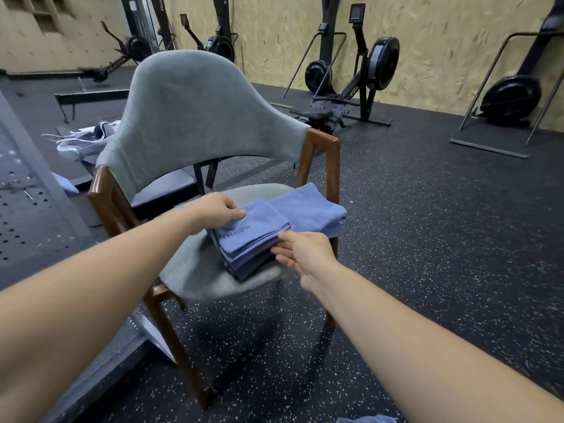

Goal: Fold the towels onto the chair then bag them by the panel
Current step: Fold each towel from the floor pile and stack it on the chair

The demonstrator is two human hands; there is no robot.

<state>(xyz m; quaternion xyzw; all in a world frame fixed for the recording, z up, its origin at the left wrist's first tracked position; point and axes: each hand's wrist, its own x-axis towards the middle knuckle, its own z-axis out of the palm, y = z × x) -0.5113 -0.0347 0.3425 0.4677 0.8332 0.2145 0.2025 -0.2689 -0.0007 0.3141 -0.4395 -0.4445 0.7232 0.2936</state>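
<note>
A stack of folded blue towels (253, 239) lies on the grey seat of a wooden chair (195, 270). A second folded blue pile (308, 209) sits just behind it to the right. My left hand (219, 212) grips the far left corner of the near stack, thumb on top. At the stack's right edge my right hand (302, 251) pinches it, with fingers tucked under the layers. A pale bag (82, 141) lies crumpled on the floor behind the chair at left. A perforated grey panel (21, 209) runs along the left edge.
Rowing machines (354, 80) and other black gym machines stand along the plywood wall at the back. The speckled rubber floor (442, 239) stretches to the right of the chair. A bit of blue cloth (366, 419) shows at the bottom edge.
</note>
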